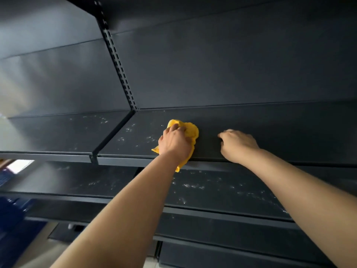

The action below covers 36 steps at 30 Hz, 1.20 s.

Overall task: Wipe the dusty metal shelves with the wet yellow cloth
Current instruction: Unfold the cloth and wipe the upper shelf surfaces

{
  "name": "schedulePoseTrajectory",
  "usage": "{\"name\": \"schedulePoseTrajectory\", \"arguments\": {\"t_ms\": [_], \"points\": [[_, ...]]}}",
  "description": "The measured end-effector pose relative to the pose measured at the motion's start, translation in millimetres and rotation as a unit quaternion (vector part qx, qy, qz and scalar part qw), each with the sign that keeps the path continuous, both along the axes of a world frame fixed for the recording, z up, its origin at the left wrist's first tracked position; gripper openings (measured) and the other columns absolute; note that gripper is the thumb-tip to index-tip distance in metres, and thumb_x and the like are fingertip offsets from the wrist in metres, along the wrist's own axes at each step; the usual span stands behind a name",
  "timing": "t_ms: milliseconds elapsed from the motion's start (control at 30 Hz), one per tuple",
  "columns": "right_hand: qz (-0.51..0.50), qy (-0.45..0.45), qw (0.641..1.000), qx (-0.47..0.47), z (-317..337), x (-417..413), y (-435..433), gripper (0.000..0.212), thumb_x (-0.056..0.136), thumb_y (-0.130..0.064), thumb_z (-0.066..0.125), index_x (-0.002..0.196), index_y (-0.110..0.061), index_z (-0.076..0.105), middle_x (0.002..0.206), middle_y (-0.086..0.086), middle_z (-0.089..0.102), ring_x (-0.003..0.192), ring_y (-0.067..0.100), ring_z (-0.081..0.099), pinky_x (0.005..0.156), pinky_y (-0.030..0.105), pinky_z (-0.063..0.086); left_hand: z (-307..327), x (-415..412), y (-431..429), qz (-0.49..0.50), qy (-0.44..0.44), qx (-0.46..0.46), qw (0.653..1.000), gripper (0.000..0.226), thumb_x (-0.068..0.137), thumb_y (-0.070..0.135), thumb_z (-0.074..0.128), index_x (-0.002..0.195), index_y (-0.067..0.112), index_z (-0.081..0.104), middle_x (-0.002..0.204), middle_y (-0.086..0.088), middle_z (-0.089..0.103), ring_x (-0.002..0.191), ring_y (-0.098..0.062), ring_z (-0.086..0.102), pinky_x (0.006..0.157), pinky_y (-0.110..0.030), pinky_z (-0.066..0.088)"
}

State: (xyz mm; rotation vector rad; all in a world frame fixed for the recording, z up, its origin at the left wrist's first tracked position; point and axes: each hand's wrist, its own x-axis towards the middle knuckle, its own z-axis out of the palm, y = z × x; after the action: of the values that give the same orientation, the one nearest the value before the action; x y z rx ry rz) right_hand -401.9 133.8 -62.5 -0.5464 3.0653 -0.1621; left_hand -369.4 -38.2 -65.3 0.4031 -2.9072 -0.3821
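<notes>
On the upper shelf (270,136) we list: yellow cloth (191,129), bunched in our gripping left hand (174,143); dust specks (131,130) lie to its left. Our right hand (238,145), fingers curled and apparently empty, rests nearby on its right.

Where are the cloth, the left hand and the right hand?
cloth (191,130): head view, on the bunched fold beyond the knuckles.
left hand (175,143): head view, back of the hand.
right hand (238,145): head view, back of the hand.
</notes>
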Motion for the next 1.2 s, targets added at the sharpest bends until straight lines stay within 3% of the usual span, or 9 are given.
{"name": "schedulePoseTrajectory", "arguments": {"t_ms": [267,467,567,667,867,1200], "points": [[0.091,0.018,0.995,-0.039,-3.3,15.0,-92.1,0.032,0.098,-0.018,0.038,0.124,-0.017,0.057,0.134,0.003,0.051,0.116,0.027,0.051,0.092,0.04,0.04,3.4,34.0,-102.4,0.083,-0.023,-0.014,0.996,0.047,0.095,0.038,0.047,0.138,0.018,0.045,0.139,-0.006,0.046,0.125,-0.031,0.041,0.102,-0.045,0.04],[0.104,0.036,0.993,-0.039,-5.8,19.9,-147.1,0.032,0.1,-0.027,0.036,0.12,-0.015,0.059,0.13,0.001,0.054,0.114,0.025,0.052,0.088,0.038,0.039,0.8,49.8,-181.9,0.128,-0.016,-0.008,0.992,0.042,0.096,0.032,0.046,0.135,0.018,0.047,0.134,-0.006,0.05,0.124,-0.031,0.04,0.087,-0.043,0.043],[0.089,0.035,0.995,-0.033,-7.8,18.8,-169.0,0.031,0.1,-0.026,0.036,0.117,-0.016,0.059,0.128,0.001,0.055,0.113,0.026,0.053,0.087,0.038,0.039,0.9,52.2,-215.5,0.138,-0.013,-0.005,0.99,0.046,0.095,0.035,0.047,0.138,0.018,0.045,0.143,-0.002,0.043,0.131,-0.029,0.032,0.094,-0.044,0.042],[0.068,0.035,0.996,-0.036,-7.3,16.8,-178.0,0.033,0.1,-0.027,0.037,0.124,-0.017,0.058,0.133,0.002,0.053,0.116,0.027,0.052,0.093,0.038,0.04,3.0,45.6,-226.3,0.12,-0.023,-0.011,0.992,0.05,0.096,0.036,0.046,0.143,0.019,0.04,0.151,0.001,0.034,0.137,-0.028,0.027,0.101,-0.044,0.039],[0.018,0.05,0.996,-0.065,-11.3,18.0,-171.0,0.033,0.1,-0.026,0.038,0.123,-0.016,0.058,0.132,0.002,0.054,0.115,0.026,0.054,0.093,0.039,0.043,0.1,14.8,-217.5,0.059,-0.029,-0.016,0.998,0.05,0.099,0.027,0.039,0.147,0.014,0.033,0.149,-0.006,0.033,0.133,-0.031,0.036,0.101,-0.044,0.039],[-0.037,0.076,0.993,-0.081,-13.8,18.6,-126.8,0.037,0.099,-0.034,0.041,0.132,-0.023,0.054,0.136,0.001,0.054,0.121,0.025,0.052,0.094,0.041,0.04,-0.5,-16.9,-143.4,-0.068,-0.028,-0.014,0.997,0.052,0.099,0.028,0.039,0.149,0.019,0.029,0.155,-0.004,0.027,0.138,-0.029,0.029,0.106,-0.043,0.034]]}}
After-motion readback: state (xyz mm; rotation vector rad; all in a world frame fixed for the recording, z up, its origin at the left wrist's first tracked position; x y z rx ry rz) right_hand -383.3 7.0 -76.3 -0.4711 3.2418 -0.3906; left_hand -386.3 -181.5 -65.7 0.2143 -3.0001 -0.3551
